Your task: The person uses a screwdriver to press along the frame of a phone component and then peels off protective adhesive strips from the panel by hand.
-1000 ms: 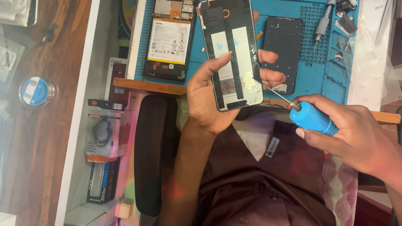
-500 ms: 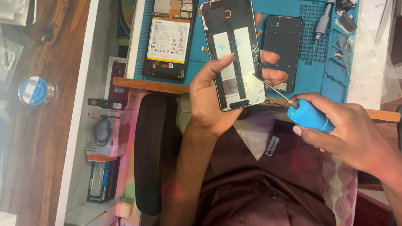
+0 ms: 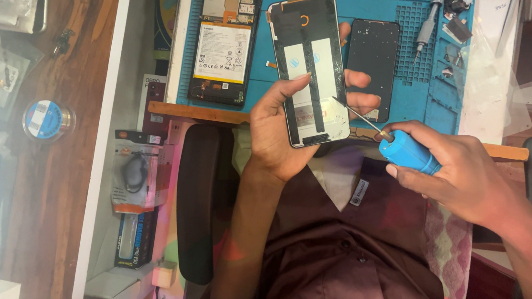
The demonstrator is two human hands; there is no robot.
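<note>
My left hand [image 3: 280, 128] holds a phone screen panel [image 3: 309, 67] back side up, showing black backing with pale strips and an orange flex at the top. My thumb lies across its left edge and my fingers wrap the right edge. My right hand [image 3: 460, 173] grips a blue glue bottle [image 3: 408, 151] whose thin metal needle [image 3: 353, 112] touches the panel's lower right edge. An opened phone body [image 3: 223, 43] with its battery exposed lies on the blue repair mat [image 3: 389, 7], left of the panel.
A black back cover [image 3: 374, 61] lies on the mat behind my fingers. A small screwdriver [image 3: 428, 23] and loose parts sit at the mat's right. A round tape reel [image 3: 46, 120] rests on the wooden counter at left. Packaged items [image 3: 135, 194] lie in a compartment below.
The bottle's needle tip has shifted slightly along the panel's lower right edge. Both hands stay in nearly the same place.
</note>
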